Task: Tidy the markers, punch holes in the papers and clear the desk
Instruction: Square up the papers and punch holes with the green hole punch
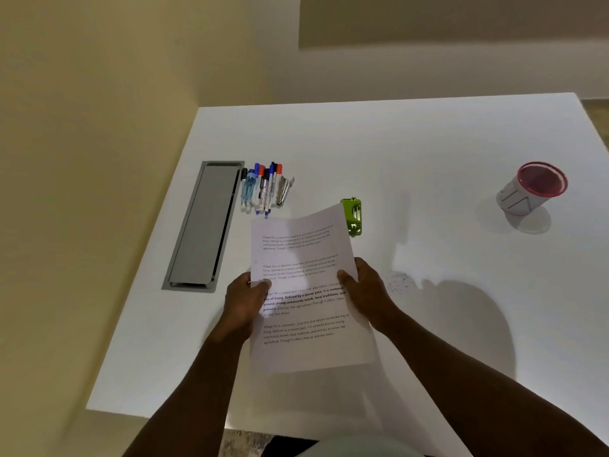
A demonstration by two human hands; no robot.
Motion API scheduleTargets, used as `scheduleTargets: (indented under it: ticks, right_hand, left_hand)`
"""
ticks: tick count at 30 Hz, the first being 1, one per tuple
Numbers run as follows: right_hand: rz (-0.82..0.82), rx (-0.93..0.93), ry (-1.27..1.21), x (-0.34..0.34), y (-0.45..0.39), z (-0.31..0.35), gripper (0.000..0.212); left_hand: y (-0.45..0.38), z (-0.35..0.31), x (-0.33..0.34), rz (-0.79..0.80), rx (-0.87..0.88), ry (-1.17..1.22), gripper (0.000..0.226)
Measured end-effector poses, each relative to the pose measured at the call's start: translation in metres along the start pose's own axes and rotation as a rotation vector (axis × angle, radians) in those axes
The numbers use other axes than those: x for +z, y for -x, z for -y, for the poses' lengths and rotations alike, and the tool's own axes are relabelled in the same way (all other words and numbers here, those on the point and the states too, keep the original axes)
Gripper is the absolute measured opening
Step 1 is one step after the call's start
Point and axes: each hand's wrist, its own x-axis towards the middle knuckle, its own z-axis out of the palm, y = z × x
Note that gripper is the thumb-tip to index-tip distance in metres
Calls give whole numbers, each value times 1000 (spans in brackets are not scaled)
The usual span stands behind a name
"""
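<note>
White desk (412, 143); both hands grip papers (306, 291).

You've got a grey cable hatch (202, 225) sunk flush into the white desk top, long side running along the left edge. Yellowish wall (92, 127) sits left of it, paler wall (428, 61) behind. At the bottom edge you can see a strip of speckled floor (244, 445) and something pale and rounded (359, 448); can't tell what it is.
</note>
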Motion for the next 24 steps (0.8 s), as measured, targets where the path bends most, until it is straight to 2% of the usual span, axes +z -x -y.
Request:
scheduleTargets:
  ticks: [4, 10, 17, 20, 24]
  right_hand:
    - [2, 10, 30, 20, -9, 4, 14]
    - [-29, -9, 26, 25, -33, 23, 19]
    - [-99, -70, 2, -21, -94, 74, 22]
    - [-133, -34, -48, -47, -135, 95, 31]
    - [-188, -26, -101, -77, -188, 115, 32]
  left_hand:
    - [-9, -1, -14, -17, 5, -16, 22]
    - [-28, -25, -24, 19, 43, 27, 10]
    - [-82, -92, -4, 138, 116, 46, 22]
    - [-116, -129, 17, 165, 119, 98, 28]
    - [-163, -176, 49, 192, 156, 107, 36]
